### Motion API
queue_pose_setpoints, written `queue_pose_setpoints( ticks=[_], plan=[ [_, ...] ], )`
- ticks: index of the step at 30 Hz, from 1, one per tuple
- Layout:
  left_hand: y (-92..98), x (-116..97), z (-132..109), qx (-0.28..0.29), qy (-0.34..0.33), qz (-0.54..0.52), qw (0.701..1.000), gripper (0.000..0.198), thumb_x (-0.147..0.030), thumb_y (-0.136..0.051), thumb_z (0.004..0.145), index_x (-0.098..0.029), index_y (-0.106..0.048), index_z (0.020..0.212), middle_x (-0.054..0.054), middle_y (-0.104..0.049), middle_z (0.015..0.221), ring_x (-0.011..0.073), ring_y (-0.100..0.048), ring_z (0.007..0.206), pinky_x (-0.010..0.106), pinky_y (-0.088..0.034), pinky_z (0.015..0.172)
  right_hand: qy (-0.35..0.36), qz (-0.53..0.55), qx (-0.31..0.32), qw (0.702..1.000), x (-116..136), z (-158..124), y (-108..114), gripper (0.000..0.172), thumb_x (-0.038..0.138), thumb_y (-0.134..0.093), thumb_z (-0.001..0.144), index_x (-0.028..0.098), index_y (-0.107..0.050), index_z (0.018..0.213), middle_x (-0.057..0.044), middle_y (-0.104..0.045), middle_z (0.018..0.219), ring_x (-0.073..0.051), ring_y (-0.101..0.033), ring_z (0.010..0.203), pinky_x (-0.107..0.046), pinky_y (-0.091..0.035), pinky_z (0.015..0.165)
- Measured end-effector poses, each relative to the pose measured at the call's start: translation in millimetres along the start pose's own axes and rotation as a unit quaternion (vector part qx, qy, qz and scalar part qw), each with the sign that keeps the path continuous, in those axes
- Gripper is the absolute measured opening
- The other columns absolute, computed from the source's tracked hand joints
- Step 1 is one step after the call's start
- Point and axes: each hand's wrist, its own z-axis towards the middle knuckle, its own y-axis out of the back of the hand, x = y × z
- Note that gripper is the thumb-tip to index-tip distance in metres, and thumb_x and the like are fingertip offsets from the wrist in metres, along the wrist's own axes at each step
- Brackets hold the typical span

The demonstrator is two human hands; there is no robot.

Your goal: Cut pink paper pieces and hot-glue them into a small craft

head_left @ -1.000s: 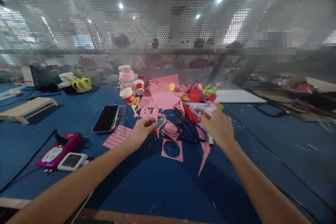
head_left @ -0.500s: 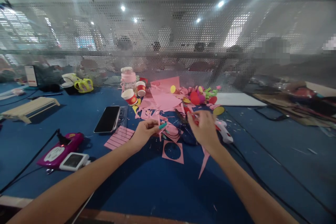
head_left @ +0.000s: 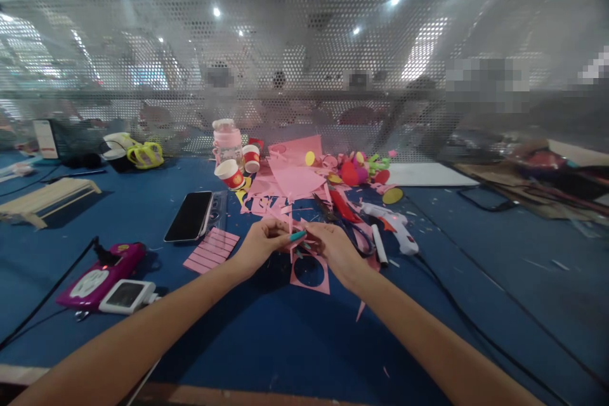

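Observation:
Near the middle of the blue table my left hand (head_left: pixel 261 246) pinches a pink paper piece (head_left: pixel 291 219) that has a teal part (head_left: pixel 297 236) on it. My right hand (head_left: pixel 335 250) has come up against the same piece, its fingertips pressed together at the right end; what they grip is too small to make out. Just below the hands lies a pink square with a round hole (head_left: pixel 327 276). Red-handled scissors (head_left: pixel 343 206) and a white glue gun (head_left: pixel 397 228) rest to the right of my right hand.
A phone (head_left: pixel 189 217) and a striped pink sheet (head_left: pixel 209 252) lie left. Behind are paper cups (head_left: pixel 230 174), a pink bottle (head_left: pixel 227 143), pink scraps (head_left: pixel 292 177) and colourful cut-outs (head_left: pixel 352 172). A purple device (head_left: pixel 102 276) sits far left; a black cord (head_left: pixel 457 307) crosses the right side.
My right hand has moved left and down from beside the scissors and glue gun to meet my left hand at the pink piece. My left hand keeps its pinch.

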Motion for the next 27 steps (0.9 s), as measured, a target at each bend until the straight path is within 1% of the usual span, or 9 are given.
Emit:
queue_pose_setpoints(
  ticks=[4,8,13,17,21,25,27],
  plan=[
    [1.2,3,2,-0.014,-0.011,-0.017,1.0,0.027,-0.029,-0.076,0.05,-0.013,-0.06,0.064,-0.001,-0.062,0.059,0.0089,-0.056,0.055,0.02,-0.044,0.058,0.003,0.015,0.002,1.0,0,-1,0,0.015,0.031,-0.066,0.06,0.016,-0.067,0.065,-0.001,-0.065,0.06,-0.011,-0.058,0.058,-0.024,-0.044,0.063],
    [2.3,5,4,-0.031,-0.004,-0.031,0.999,0.026,-0.028,-0.077,0.049,-0.013,-0.061,0.063,-0.001,-0.062,0.061,0.0086,-0.056,0.057,0.019,-0.043,0.059,0.018,0.017,0.01,1.0,-2,2,2,0.015,0.029,-0.065,0.062,0.016,-0.067,0.069,-0.001,-0.066,0.065,-0.011,-0.059,0.061,-0.024,-0.045,0.067],
    [4.1,5,4,-0.038,-0.007,-0.021,0.999,0.024,-0.03,-0.075,0.053,-0.013,-0.061,0.064,-0.002,-0.06,0.057,0.0073,-0.054,0.054,0.018,-0.041,0.056,0.035,-0.01,-0.027,0.999,-1,3,5,0.017,0.028,-0.065,0.062,0.016,-0.067,0.074,-0.002,-0.066,0.07,-0.012,-0.059,0.062,-0.028,-0.046,0.067],
    [6.8,6,6,-0.05,-0.007,-0.002,0.999,0.024,-0.031,-0.075,0.053,-0.013,-0.063,0.063,-0.001,-0.062,0.059,0.0082,-0.054,0.055,0.019,-0.042,0.057,0.04,-0.012,-0.033,0.999,2,3,5,0.016,0.027,-0.062,0.064,0.016,-0.066,0.075,-0.003,-0.066,0.071,-0.014,-0.061,0.062,-0.028,-0.046,0.067],
    [8.4,6,7,-0.061,-0.011,0.003,0.998,0.025,-0.031,-0.075,0.051,-0.013,-0.063,0.063,0.0,-0.062,0.06,0.0094,-0.055,0.055,0.02,-0.042,0.056,0.046,-0.031,-0.035,0.998,3,4,7,0.018,0.027,-0.059,0.066,0.017,-0.066,0.079,-0.003,-0.066,0.072,-0.013,-0.06,0.06,-0.028,-0.046,0.065],
    [8.1,3,5,-0.054,-0.039,0.015,0.998,0.023,-0.032,-0.073,0.055,-0.012,-0.063,0.064,0.0,-0.06,0.056,0.0101,-0.054,0.051,0.022,-0.04,0.053,0.05,-0.037,-0.035,0.997,1,5,10,0.02,0.029,-0.056,0.067,0.016,-0.065,0.079,-0.003,-0.065,0.072,-0.013,-0.058,0.059,-0.028,-0.046,0.061],
    [7.7,2,4,-0.048,-0.043,0.021,0.998,0.023,-0.032,-0.071,0.057,-0.012,-0.063,0.064,0.0,-0.06,0.055,0.01,-0.054,0.049,0.022,-0.04,0.053,0.05,-0.032,-0.041,0.997,0,6,11,0.021,0.03,-0.055,0.067,0.016,-0.064,0.079,-0.003,-0.064,0.071,-0.014,-0.058,0.06,-0.028,-0.046,0.06]
  ],
)
